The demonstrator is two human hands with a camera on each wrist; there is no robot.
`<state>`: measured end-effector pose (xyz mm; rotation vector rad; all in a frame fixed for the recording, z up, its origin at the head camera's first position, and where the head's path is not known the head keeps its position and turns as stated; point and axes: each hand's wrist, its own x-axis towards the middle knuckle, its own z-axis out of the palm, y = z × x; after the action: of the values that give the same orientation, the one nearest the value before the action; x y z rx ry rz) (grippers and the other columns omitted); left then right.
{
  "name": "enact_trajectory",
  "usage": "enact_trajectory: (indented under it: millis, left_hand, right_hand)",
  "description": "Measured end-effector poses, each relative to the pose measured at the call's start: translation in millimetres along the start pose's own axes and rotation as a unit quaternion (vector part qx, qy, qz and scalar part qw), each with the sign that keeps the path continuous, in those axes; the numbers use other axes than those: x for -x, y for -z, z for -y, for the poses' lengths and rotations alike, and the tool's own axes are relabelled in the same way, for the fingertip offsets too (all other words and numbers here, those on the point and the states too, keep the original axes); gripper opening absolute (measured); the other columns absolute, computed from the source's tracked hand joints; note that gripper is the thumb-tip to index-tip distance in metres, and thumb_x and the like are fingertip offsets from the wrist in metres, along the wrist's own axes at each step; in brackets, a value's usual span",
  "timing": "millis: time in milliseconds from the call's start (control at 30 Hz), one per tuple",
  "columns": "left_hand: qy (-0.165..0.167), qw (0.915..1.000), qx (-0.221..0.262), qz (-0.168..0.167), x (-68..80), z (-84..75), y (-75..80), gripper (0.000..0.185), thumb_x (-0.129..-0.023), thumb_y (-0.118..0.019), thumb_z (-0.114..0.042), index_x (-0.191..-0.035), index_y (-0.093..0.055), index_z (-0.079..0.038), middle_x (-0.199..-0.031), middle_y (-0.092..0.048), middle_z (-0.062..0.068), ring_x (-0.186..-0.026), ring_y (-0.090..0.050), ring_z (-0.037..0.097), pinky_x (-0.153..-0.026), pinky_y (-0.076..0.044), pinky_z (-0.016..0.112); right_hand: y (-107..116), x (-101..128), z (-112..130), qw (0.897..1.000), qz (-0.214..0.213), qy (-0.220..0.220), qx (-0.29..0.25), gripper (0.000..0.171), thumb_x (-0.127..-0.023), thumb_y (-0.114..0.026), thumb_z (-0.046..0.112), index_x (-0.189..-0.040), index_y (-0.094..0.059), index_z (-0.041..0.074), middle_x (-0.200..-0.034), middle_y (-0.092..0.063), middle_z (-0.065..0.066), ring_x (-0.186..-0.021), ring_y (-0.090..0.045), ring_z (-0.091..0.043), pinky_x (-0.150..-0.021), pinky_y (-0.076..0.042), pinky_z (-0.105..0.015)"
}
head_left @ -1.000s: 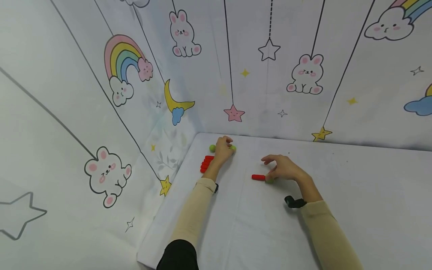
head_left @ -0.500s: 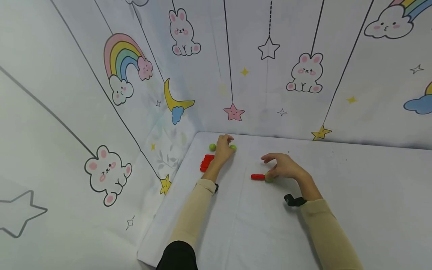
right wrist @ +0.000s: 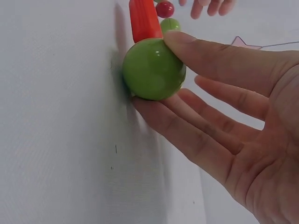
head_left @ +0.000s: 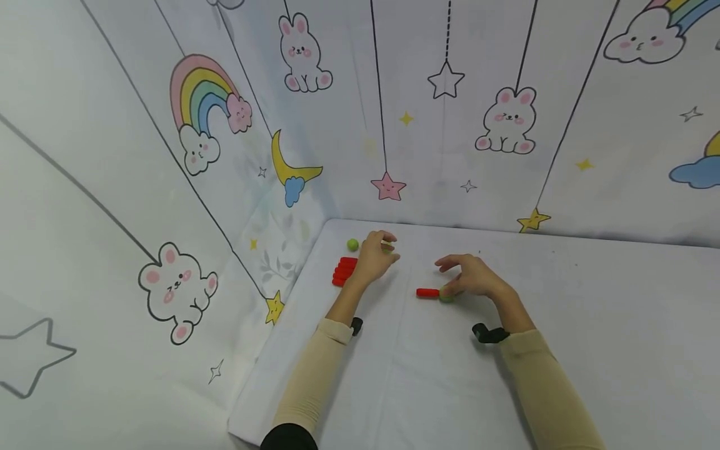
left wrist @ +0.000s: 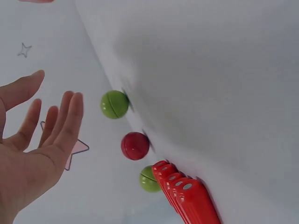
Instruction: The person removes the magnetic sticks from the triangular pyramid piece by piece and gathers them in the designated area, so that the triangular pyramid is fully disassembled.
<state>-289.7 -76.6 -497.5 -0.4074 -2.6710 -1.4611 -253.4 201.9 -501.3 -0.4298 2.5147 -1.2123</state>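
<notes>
My right hand [head_left: 475, 276] pinches a glossy green ball [right wrist: 153, 70] between thumb and fingers, low at the white cloth. The ball sits at the end of a single red rod [head_left: 427, 293], which lies on the cloth. My left hand [head_left: 378, 257] holds nothing; its fingers are spread and loose. Near it, in the left wrist view, a green ball [left wrist: 114, 104], a red ball [left wrist: 135, 145] and another green ball [left wrist: 150, 179] stand in a line. The head view shows one green ball [head_left: 352, 245] plainly; the left hand covers much of the others.
Several red rods [head_left: 344, 272] lie side by side in front of the balls, partly behind the left wrist. A white cloth [head_left: 427, 381] covers the table. Printed fabric walls [head_left: 337, 137] rise along its back and left edges.
My left hand has let go of the green ball at the back and drawn slightly right and toward me, its fingers opening. The right hand keeps its pinch on its ball, nearly still.
</notes>
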Motion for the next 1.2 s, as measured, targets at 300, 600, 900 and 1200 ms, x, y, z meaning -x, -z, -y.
enact_trajectory:
  millis: [300, 600, 900, 1200]
  left_hand:
    - [0.057, 0.9882, 0.035, 0.138, 22.7, -10.6, 1.7, 0.042, -0.092, -0.081, -0.011, -0.13, -0.062, -0.003, -0.132, -0.062, 0.02, -0.102, -0.07, 0.022, -0.08, -0.062, 0.031]
    - [0.112, 0.9737, 0.086, 0.179, 30.8, -8.6, -18.7, 0.049, -0.093, -0.08, -0.011, -0.136, -0.058, 0.0, -0.134, -0.061, 0.018, -0.094, -0.071, 0.019, -0.083, -0.062, 0.037]
    - [0.086, 0.9779, 0.081, 0.172, 35.1, -12.8, -29.0, 0.043, -0.094, -0.077, -0.009, -0.133, -0.062, -0.007, -0.131, -0.066, 0.013, -0.1, -0.069, 0.018, -0.089, -0.058, 0.033]
    - [0.077, 0.9745, 0.091, 0.19, 34.5, -18.5, -34.9, 0.045, -0.09, -0.08, -0.009, -0.132, -0.064, -0.005, -0.128, -0.068, 0.014, -0.107, -0.066, 0.019, -0.095, -0.054, 0.036]
  right_hand:
    - [2.0, 2.5, -8.6, 1.0, -0.014, -0.021, 0.008, 0.074, -0.078, -0.093, 0.025, -0.143, -0.061, 0.008, -0.135, -0.065, -0.015, -0.122, -0.057, -0.037, -0.097, -0.049, -0.056]
    - [0.1, 6.9, -11.6, 0.999, -0.013, -0.039, -0.014, 0.073, -0.079, -0.093, 0.026, -0.143, -0.061, 0.008, -0.132, -0.068, -0.015, -0.117, -0.061, -0.033, -0.094, -0.052, -0.051]
    - [-3.6, 8.7, -14.4, 0.999, -0.019, -0.039, -0.027, 0.079, -0.077, -0.095, 0.026, -0.145, -0.059, 0.006, -0.138, -0.064, -0.018, -0.111, -0.068, -0.029, -0.1, -0.051, -0.056]
    - [-4.3, 8.9, -22.2, 0.998, -0.016, -0.017, -0.057, 0.08, -0.077, -0.095, 0.022, -0.145, -0.057, 0.0, -0.141, -0.06, -0.025, -0.112, -0.072, -0.031, -0.099, -0.054, -0.053]
